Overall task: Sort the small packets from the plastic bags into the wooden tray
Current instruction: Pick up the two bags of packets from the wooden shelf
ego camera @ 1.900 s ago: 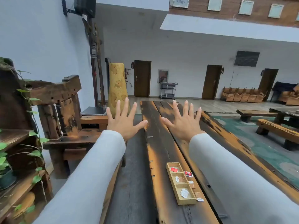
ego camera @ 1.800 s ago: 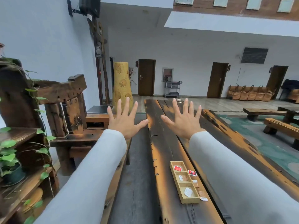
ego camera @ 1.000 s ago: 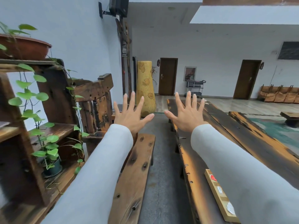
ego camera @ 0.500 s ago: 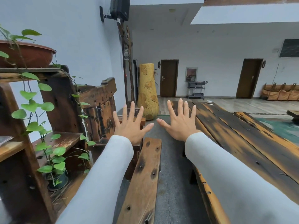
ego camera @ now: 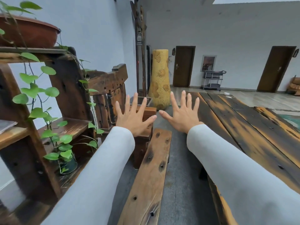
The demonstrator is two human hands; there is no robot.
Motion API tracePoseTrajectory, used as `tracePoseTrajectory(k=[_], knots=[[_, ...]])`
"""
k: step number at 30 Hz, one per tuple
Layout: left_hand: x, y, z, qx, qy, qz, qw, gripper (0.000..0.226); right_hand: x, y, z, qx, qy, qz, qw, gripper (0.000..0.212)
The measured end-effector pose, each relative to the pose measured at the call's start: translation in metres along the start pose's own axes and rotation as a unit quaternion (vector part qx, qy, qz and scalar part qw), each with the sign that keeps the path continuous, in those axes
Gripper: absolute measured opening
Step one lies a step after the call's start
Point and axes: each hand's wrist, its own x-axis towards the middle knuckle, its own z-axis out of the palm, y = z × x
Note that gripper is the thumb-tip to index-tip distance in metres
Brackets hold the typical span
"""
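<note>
Two hands raised, palms out, fingers splayed: left hand (ego camera: 133,118) and right hand (ego camera: 182,115) each with grip fully open, holding nothing. View had swung left since a second ago; wooden tray and packets, then at bench (ego camera: 253,137) near edge, now out of frame. Plant shelf (ego camera: 65,127) filled left side. Sorting apparently paused or finished.

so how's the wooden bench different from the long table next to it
The bench is a single narrow plank; the table is several wide planks. The bench sits lower and is paler brown; the table is mostly charred black with orange streaks. Both are rough, weathered wood running side by side.
</note>
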Motion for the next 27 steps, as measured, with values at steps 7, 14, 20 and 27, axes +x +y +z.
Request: tracePoseTrajectory(k=[7, 14, 20, 27], knots=[[0.027, -0.036, 0.022, 0.042, 0.002, -0.069, 0.997, 0.084, 0.071, -0.032, 0.038, 0.034, 0.013, -0.084, 0.996, 0.092], [0.044, -0.094, 0.021, 0.091, -0.005, -0.185, 0.978, 0.084, 0.131, -0.1, 0.075, 0.118, 0.005, -0.182, 0.976, 0.092], [0.033, -0.121, 0.032, 0.121, -0.017, -0.263, 0.957, 0.085, 0.157, -0.147, 0.11, 0.15, -0.019, -0.249, 0.957, 0.094], [-0.018, -0.16, 0.018, 0.164, -0.025, -0.361, 0.918, 0.083, 0.149, -0.226, 0.117, 0.194, -0.048, -0.339, 0.919, 0.092]])
